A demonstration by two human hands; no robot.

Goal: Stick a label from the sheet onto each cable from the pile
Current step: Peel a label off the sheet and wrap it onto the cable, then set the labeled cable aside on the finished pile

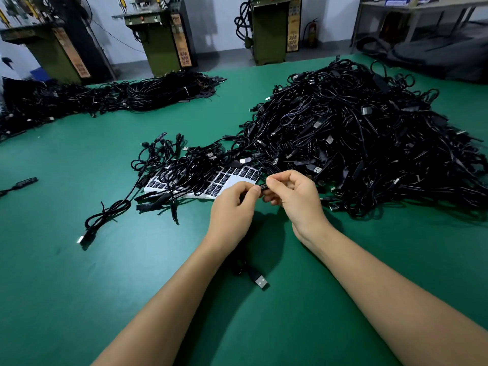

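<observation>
Left hand [233,207]: I see it raised just over the worktop [132,273], fingers curled, thumb and forefinger pinching one end of the label [262,186].
Right hand [295,192]: it meets the left hand at the middle; its fingers are curled too, forefinger and thumb clamped on the label's other end and on a thin cable [264,172] that runs up from it.
Label: small, black with pale print, held between my two hands; I cannot tell how far it is wrapped on the cable.
Cable: from the fingers it loops back into the near edge of the pile [364,133].
Plug [260,281]: a USB plug lies on the worktop below the hands, its cord running up under the left wrist; I cannot tell if it belongs to the held cable.
Sheet [232,178]: white, rows of black labels, flat on the worktop just beyond the left hand, partly covered by loose cables.
Pile: a big black tangle on the right of the worktop.
Bundles [105,99]: more cables heaped along the far left edge.
Stray cable [105,217]: lies alone left of the sheet.
Machines [163,35]: green stands behind the worktop.
</observation>
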